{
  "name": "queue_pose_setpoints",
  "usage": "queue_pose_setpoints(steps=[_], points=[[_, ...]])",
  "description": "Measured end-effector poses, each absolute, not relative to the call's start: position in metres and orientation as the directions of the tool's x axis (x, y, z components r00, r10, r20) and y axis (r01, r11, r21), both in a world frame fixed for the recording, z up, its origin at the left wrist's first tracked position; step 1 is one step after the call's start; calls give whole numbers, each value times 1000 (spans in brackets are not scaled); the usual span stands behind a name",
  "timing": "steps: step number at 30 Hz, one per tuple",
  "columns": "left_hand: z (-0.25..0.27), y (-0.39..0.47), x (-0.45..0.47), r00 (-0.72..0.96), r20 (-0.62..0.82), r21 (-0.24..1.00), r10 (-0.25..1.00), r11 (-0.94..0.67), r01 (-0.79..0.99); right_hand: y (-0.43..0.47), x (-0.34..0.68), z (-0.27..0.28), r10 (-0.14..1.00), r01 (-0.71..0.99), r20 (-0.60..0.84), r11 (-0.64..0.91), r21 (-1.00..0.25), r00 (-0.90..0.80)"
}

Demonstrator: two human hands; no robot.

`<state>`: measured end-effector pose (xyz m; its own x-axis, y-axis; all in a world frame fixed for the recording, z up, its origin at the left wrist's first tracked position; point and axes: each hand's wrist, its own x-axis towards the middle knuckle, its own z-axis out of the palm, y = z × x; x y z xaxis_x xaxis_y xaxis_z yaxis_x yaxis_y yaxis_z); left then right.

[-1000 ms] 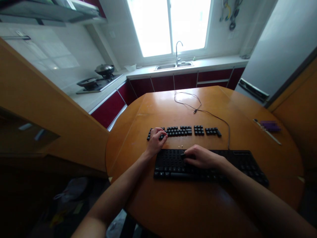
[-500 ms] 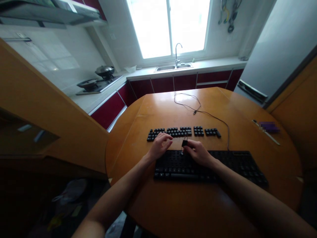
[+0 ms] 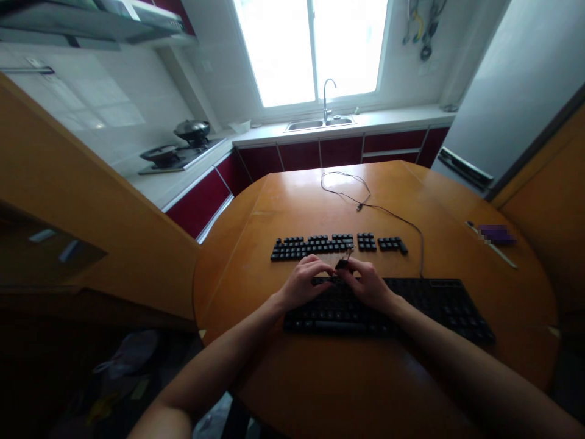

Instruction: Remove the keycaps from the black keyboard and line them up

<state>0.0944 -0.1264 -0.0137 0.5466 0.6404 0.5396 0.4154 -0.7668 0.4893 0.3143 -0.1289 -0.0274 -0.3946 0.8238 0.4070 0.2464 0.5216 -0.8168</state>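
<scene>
A black keyboard (image 3: 347, 326) lies on the table, with part of its upper rows stripped of keycaps. My right hand (image 3: 368, 285) is closed around a small black keycap puller (image 3: 342, 263) with thin wires, held over the keyboard's upper edge. My left hand (image 3: 304, 281) has come up against it, thumb and fingers pinched together at the right fingertips. What sits between the left fingertips is too small to make out. Behind both hands, loose black keycaps (image 3: 292, 249) stand in rows, sorted into several groups.
The keyboard's cable (image 3: 397, 214) runs back in a loop over the wooden table (image 3: 292, 201). A purple item (image 3: 497, 234) and a thin light stick (image 3: 503, 256) lie at the right. Beyond the table are a sink (image 3: 306, 125) and a stove with pans (image 3: 192, 129).
My left hand has moved right and slightly down, from apart to touching my right hand's fingertips. The keycap puller has tilted, its wires now leaning to the right.
</scene>
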Motion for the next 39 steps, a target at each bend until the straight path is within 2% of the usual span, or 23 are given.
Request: queue_pose_setpoints(steps=[5, 13, 16, 25, 30, 35, 39], points=[[-21, -129, 98, 536, 560, 468, 632, -775, 424, -129, 314, -29, 834, 235, 374, 491, -839, -406], [-22, -135, 98, 612, 540, 172, 577, -788, 591, -129, 314, -30, 815, 302, 406, 543, -783, -413], [-21, -138, 99, 599, 540, 200, 591, -781, 591, -129, 315, -28, 804, 290, 406, 552, -782, -435], [-15, -130, 96, 412, 548, 453, 728, -672, 586, -127, 314, -27, 864, 276, 353, 459, -845, -359], [-19, -101, 71, 237, 514, 410, 824, -479, 776, -124, 313, -30, 897, 286, 348, 421, -861, -272], [-32, -86, 59, 212, 438, 330, 874, -376, 866, -125, 314, -30, 886, 293, 341, 432, -853, -313], [-36, -84, 60, 196, 393, 326, 898, -336, 884, -126, 313, -30, 885, 293, 340, 432, -853, -317]])
